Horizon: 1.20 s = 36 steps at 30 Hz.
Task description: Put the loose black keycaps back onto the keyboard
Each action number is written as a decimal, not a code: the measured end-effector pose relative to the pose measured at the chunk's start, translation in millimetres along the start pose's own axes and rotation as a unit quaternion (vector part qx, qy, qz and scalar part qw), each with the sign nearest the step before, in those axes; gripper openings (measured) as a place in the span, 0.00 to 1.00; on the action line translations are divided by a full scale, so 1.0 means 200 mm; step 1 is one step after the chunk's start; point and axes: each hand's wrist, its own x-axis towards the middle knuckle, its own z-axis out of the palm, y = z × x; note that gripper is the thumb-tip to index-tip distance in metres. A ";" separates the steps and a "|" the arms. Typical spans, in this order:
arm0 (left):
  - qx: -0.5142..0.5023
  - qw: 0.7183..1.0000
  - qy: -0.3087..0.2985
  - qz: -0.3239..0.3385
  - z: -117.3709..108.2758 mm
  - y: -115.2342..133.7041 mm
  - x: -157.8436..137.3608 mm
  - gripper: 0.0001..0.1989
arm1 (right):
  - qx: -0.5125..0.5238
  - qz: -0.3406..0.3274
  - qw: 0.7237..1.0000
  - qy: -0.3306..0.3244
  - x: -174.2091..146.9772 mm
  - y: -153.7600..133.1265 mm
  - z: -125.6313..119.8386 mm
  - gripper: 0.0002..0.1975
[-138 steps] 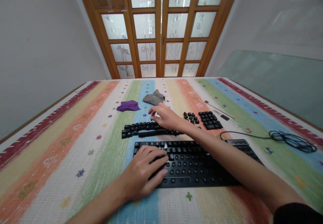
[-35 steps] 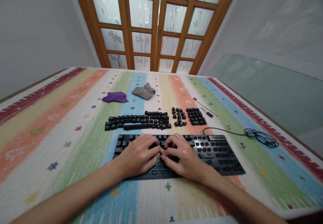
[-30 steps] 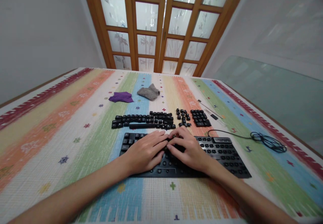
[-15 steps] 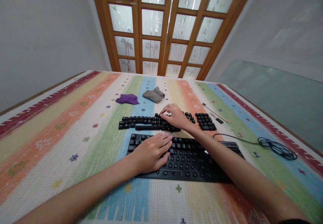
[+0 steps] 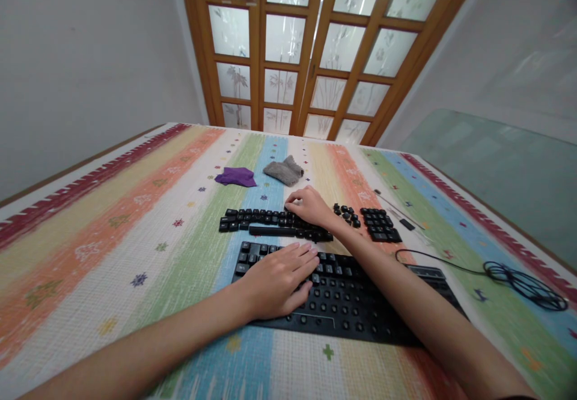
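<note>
A black keyboard (image 5: 324, 304) lies in front of me, many of its keys bare of their caps, with caps still on the upper left part. My left hand (image 5: 283, 280) rests flat on its left half, fingers stretched out and touching the keys. Beyond it, loose black keycaps (image 5: 261, 215) are laid out in rows, with a long space bar (image 5: 273, 231) at the near side. My right hand (image 5: 311, 207) reaches over these rows, thumb and fingertips pinched at a keycap in the top row. The fingers partly hide that cap.
A purple cloth (image 5: 237, 176) and a grey cloth (image 5: 285, 171) lie farther back. More keycaps (image 5: 381, 225) form a block at the right, near a thin stick-like tool (image 5: 399, 209) and a small black piece (image 5: 407, 224). A coiled cable (image 5: 525, 286) lies at the far right.
The view has shifted slightly, so the table items appear farther right. My right hand stays at the top row of loose keycaps, and my left hand stays on the keyboard.
</note>
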 end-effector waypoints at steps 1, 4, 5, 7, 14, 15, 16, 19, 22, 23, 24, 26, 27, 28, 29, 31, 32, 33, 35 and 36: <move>-0.002 1.000 0.001 -0.004 0.00 0.00 0.00 0.20 | 0.003 0.002 1.000 -0.001 0.00 0.00 0.00 0.07; -0.005 1.000 0.001 -0.021 -0.01 0.00 0.00 0.23 | 0.015 0.002 1.000 -0.003 0.01 -0.01 0.00 0.06; -0.005 1.000 0.001 -0.025 -0.01 0.00 0.00 0.24 | 0.019 0.001 1.000 -0.002 0.02 -0.02 0.00 0.06; -0.005 1.000 -0.001 -0.027 -0.01 0.00 0.00 0.24 | 0.027 -0.003 1.000 0.006 0.02 -0.04 -0.02 0.05; 0.003 0.999 0.004 0.049 0.00 -0.02 -0.02 0.16 | 0.055 -0.036 0.997 0.046 -0.19 -0.11 -0.21 0.04; 0.004 0.999 0.004 0.054 0.01 -0.02 -0.02 0.15 | 0.069 -0.057 0.994 0.058 -0.25 -0.12 -0.24 0.03; 0.005 0.998 0.005 0.056 0.01 -0.02 -0.02 0.15 | 0.085 -0.069 0.992 0.067 -0.31 -0.12 -0.26 0.03; 0.007 0.998 0.006 0.059 0.01 -0.02 -0.01 0.14 | 0.130 -0.071 0.987 0.068 -0.52 -0.14 -0.32 0.04; -0.003 0.998 0.011 0.055 0.01 -0.02 -0.01 0.15 | 0.164 -0.048 0.984 0.051 -0.69 -0.17 -0.33 0.07; -0.008 0.998 0.015 0.053 0.00 -0.02 -0.01 0.15 | 0.171 -0.046 0.983 0.050 -0.74 -0.18 -0.32 0.07; -0.012 0.999 0.020 0.049 0.00 -0.02 0.00 0.16 | 0.174 -0.046 0.982 0.051 -0.77 -0.19 -0.31 0.07; -0.017 0.999 0.027 0.042 0.00 -0.02 0.00 0.17 | 0.171 -0.051 0.982 0.056 -0.83 -0.20 -0.30 0.08; -0.016 0.999 0.025 0.041 0.00 -0.02 0.00 0.18 | 0.165 -0.056 0.983 0.059 -0.84 -0.20 -0.29 0.08; -0.013 0.999 0.021 0.041 0.00 -0.02 0.00 0.18 | 0.159 -0.061 0.983 0.062 -0.85 -0.20 -0.28 0.08; -0.009 0.999 0.016 0.044 0.00 -0.02 0.00 0.18 | 0.154 -0.064 0.984 0.063 -0.86 -0.20 -0.27 0.08; 0.001 0.999 0.008 0.050 0.00 -0.02 0.00 0.18 | 0.150 -0.069 0.984 0.068 -0.86 -0.19 -0.25 0.08; 0.004 0.999 0.005 0.051 -0.01 -0.02 0.00 0.19 | 0.150 -0.071 0.984 0.071 -0.87 -0.19 -0.24 0.08; 0.006 0.999 0.004 0.050 -0.01 -0.02 0.00 0.19 | 0.150 -0.076 0.983 0.073 -0.87 -0.19 -0.23 0.08; 0.006 0.999 0.005 0.050 -0.01 -0.02 0.00 0.19 | 0.144 -0.091 0.982 0.082 -0.88 -0.19 -0.22 0.08; 0.007 0.999 0.006 0.051 -0.01 -0.02 0.00 0.19 | 0.137 -0.101 0.981 0.089 -0.88 -0.20 -0.21 0.08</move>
